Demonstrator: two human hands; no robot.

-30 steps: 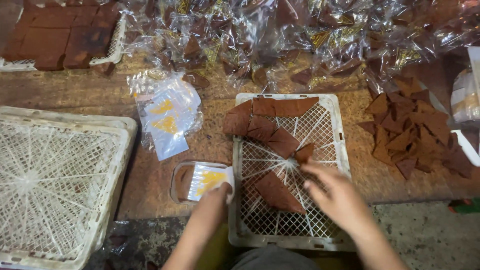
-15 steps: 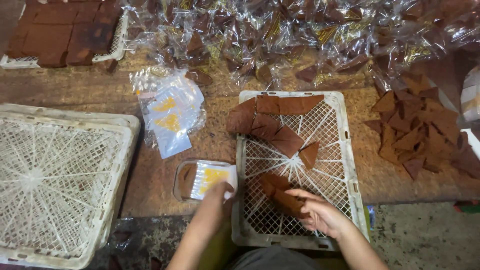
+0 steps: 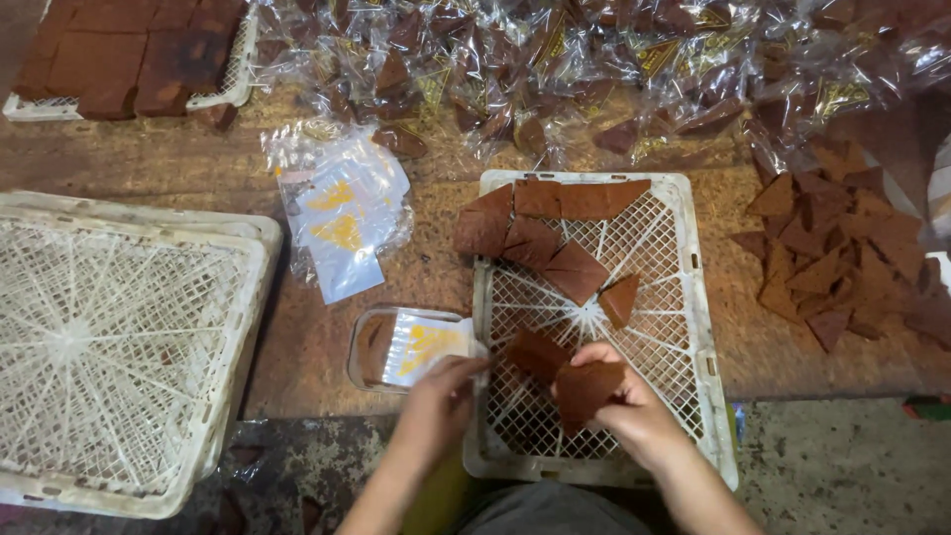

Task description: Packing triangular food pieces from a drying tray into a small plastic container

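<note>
Head view, catalogue of the moment. Right hand [image 3: 634,411]: fingers [image 3: 592,355] closed around one brown triangular slab [image 3: 584,388], held just above the white lattice tray [image 3: 705,327] near its front edge. Left hand [image 3: 436,401]: fingers pinched on a clear wrapper with a yellow print [image 3: 424,347], which lies over a small clear tub [image 3: 369,349] just beside the tray's left wall.

Tray contents: one more slab [image 3: 535,352] touching the held piece; a single piece [image 3: 620,297] near the middle; a cluster of about six [image 3: 540,228] along the far edge. Most of the lattice is bare.

Left of the tub: a loose stack of unused wrappers [image 3: 342,203]. Further left: stacked empty lattice trays [image 3: 119,347].

Right of the tray, on the table [image 3: 317,337]: a heap of unwrapped triangles [image 3: 842,258].

Far side: a wide spread of wrapped pieces [image 3: 555,69]; far left, uncut brown blocks [image 3: 129,50] on another tray.

Judgement: many pieces bagged; tray remainder, heap and blocks left.
</note>
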